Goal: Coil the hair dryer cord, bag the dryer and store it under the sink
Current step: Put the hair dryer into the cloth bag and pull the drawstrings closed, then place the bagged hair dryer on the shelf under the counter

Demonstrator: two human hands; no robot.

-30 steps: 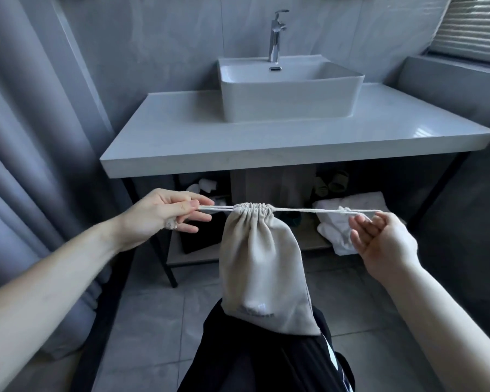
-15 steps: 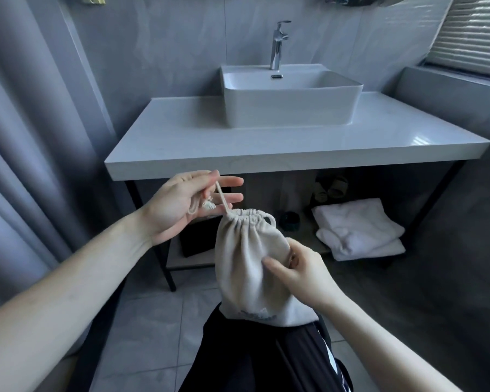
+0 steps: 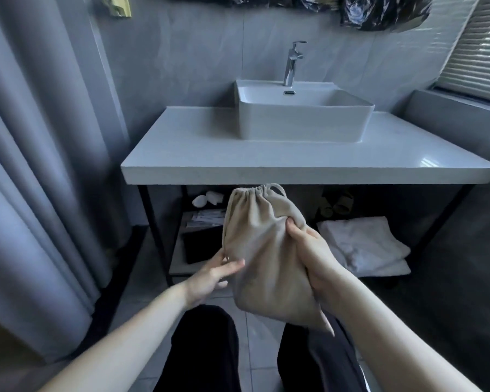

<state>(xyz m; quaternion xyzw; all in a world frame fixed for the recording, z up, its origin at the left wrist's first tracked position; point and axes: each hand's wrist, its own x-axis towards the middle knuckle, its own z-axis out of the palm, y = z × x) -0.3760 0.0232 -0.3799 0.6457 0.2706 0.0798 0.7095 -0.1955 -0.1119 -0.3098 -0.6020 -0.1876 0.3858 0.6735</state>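
A beige drawstring bag (image 3: 262,244) hangs in front of me, its mouth cinched shut at the top with a cord loop showing. The dryer and its cord are hidden inside. My right hand (image 3: 311,258) grips the bag's right side, fingers curled into the cloth. My left hand (image 3: 211,275) touches the bag's lower left edge with fairly straight fingers. Behind the bag stands the white counter (image 3: 198,154) with the sink (image 3: 303,123), and below it the open shelf (image 3: 181,264).
Folded white towels (image 3: 365,244) lie on the shelf's right part, with a dark box (image 3: 201,247), papers and small white items on its left. Black frame legs flank the shelf. A grey curtain (image 3: 40,179) hangs at left. My dark-trousered legs are below.
The drawstring was pulled tight, then my left hand let go of the cord and dropped to the bag's lower left. My right hand moved from the cord to gripping the bag's side.
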